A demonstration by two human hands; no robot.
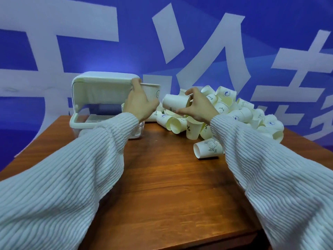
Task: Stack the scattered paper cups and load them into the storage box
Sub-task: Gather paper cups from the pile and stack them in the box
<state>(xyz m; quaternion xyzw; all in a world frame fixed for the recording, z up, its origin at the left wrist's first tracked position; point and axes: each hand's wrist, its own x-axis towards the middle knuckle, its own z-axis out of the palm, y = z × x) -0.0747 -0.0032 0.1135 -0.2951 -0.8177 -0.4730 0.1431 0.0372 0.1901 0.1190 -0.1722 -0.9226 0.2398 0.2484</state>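
My left hand (139, 103) grips a white paper cup (152, 92) lying sideways, its open mouth facing right. My right hand (197, 107) holds a second cup (173, 103) by its rim, with the closed bottom pointing left toward the first cup. A small gap separates the two cups. Behind and below my hands lies a pile of several scattered paper cups (239, 109) across the table's far right. One printed cup (207, 147) lies on its side nearest me. The white storage box (79, 121) stands at the far left with its lid (100, 80) raised.
The brown wooden table (165, 177) stretches toward me, its edges at left and lower right. A blue backdrop with large white characters (198, 51) rises right behind the box and the cup pile. My ribbed sleeves cover the table's near corners.
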